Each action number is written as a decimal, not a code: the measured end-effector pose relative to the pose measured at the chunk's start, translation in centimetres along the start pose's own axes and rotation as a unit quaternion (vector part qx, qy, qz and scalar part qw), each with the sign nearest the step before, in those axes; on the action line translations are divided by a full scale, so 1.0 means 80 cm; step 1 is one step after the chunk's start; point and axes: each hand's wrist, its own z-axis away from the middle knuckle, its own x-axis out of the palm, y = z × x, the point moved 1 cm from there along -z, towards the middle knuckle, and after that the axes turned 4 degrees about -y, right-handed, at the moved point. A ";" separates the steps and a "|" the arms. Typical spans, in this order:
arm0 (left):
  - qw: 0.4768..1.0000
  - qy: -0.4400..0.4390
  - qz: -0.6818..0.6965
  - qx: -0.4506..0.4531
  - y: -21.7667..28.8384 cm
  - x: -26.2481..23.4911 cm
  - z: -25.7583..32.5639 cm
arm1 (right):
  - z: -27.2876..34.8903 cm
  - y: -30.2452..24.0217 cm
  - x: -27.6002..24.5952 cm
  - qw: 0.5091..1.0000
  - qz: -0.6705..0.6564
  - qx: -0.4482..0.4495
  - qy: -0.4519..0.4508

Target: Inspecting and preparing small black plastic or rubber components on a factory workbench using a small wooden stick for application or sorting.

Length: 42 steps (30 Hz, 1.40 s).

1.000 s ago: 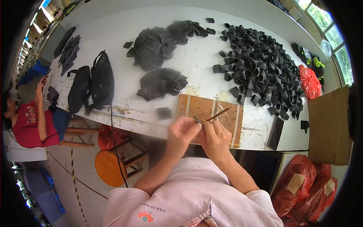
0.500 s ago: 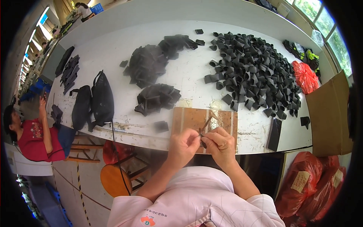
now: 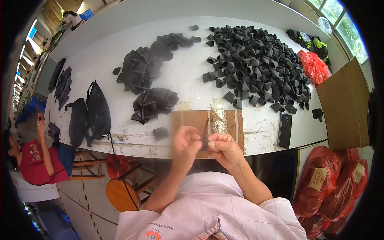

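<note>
My left hand [image 3: 187, 143] and my right hand [image 3: 227, 149] meet over the near edge of a brown board [image 3: 182, 119]. Both are closed, thumb against fingers, on a small black piece of sheet material [image 3: 205, 144] that they largely hide. My left hand is slightly smeared. A thin brown stick [image 3: 207, 125] points up from between the hands; which hand bears it, I cannot tell. Left of the board lies one flat black piece [image 3: 161, 133]. Beyond it is a pile of flat black pieces [image 3: 154, 105], and at right a big heap of black loops [image 3: 256, 66].
Two black bags [image 3: 98, 110] lie on the white table's left side. At right are a black block [image 3: 285, 131], a cardboard sheet [image 3: 342, 106] and a red plastic bag [image 3: 314, 66]. Full red sacks [image 3: 320, 180] stand below. A person in red [image 3: 38, 160] sits at left.
My hands have moved slightly left, and my left fingers have opened out from a tighter pinch. The thin stick now stands more upright. The whole view has shifted a little.
</note>
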 end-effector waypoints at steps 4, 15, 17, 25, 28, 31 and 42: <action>0.959 0.106 -0.137 0.223 -0.002 0.026 0.006 | -0.001 -0.010 0.000 0.996 0.041 0.014 -0.079; 0.908 -0.098 0.376 -0.160 0.036 0.000 -0.036 | -0.045 -0.061 0.013 0.960 0.253 -0.041 -0.114; 0.890 -0.174 0.403 -0.124 0.018 -0.006 -0.033 | -0.041 -0.054 0.018 0.962 0.248 -0.043 -0.110; 0.916 -0.096 -0.267 0.283 0.059 0.015 -0.030 | -0.010 -0.060 0.039 0.738 0.540 -0.398 0.068; 0.940 -0.071 -0.195 0.272 0.051 0.015 -0.027 | -0.006 -0.057 0.050 0.674 0.587 -0.446 0.049; 0.976 -0.023 0.078 0.200 0.054 0.021 -0.020 | -0.007 -0.061 0.058 0.585 0.644 -0.490 0.054; 0.980 0.052 0.069 0.179 0.033 0.005 -0.009 | -0.012 -0.058 0.043 0.558 0.659 -0.504 0.019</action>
